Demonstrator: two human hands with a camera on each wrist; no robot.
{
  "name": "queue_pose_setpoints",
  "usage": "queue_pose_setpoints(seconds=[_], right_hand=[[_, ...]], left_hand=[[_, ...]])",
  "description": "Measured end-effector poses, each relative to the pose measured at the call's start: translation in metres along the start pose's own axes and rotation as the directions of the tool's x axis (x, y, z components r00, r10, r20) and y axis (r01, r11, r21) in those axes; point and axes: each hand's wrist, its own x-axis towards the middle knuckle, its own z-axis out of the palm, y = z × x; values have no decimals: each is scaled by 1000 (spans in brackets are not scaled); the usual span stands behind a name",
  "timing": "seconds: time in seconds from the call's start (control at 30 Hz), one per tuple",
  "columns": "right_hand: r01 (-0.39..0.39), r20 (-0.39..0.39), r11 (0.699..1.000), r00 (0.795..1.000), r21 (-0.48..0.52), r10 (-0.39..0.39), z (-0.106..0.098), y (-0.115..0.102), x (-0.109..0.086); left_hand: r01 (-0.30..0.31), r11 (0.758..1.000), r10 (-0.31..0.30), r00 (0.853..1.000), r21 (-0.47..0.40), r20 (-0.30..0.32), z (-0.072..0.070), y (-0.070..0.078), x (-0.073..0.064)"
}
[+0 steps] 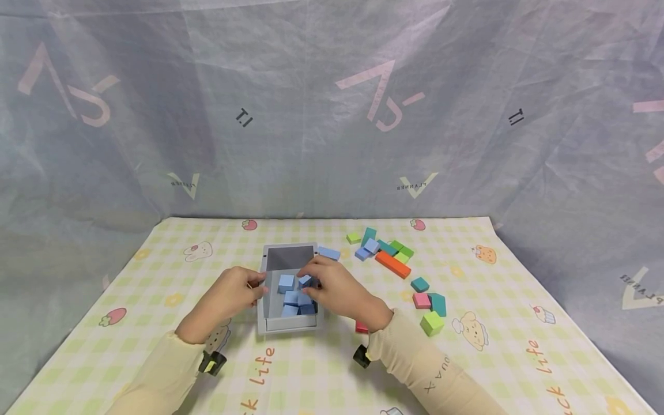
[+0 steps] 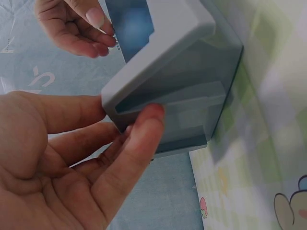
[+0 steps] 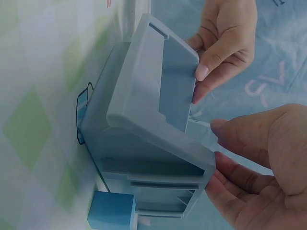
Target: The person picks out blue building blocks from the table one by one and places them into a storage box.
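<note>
A grey plastic bin (image 1: pixel 261 317) with a sloped open front stands on the table, and several light blue blocks (image 1: pixel 286 283) lie inside it. My left hand (image 1: pixel 236 293) grips the bin's left rim, its thumb (image 2: pixel 146 127) over the outer side wall. Above the bin's right side, my right hand (image 1: pixel 339 288) reaches in with thumb and fingers apart, around a small blue block (image 1: pixel 305 281) in the head view. From the right wrist, its fingertips (image 3: pixel 220 160) are right at the rim, with a gap beneath the thumb; part of the bin's right edge is hidden.
A long blue block (image 1: pixel 329 253) lies by the bin's back right corner. Loose teal, green and blue blocks (image 1: pixel 370 246), an orange bar (image 1: pixel 392 264) and a pink block (image 1: pixel 422 301) are scattered rightward. A red block (image 1: pixel 361 327) shows beside my right wrist. A grey curtain (image 1: pixel 311 173) hangs behind.
</note>
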Motion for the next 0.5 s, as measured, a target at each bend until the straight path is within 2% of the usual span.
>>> queue_pose_setpoints(seconds=[0.5], right_hand=[[-19,15,1000,1000,-2,19,-2,-1,0]], left_hand=[[10,1000,-10,1000,-7,9,0,1,0]])
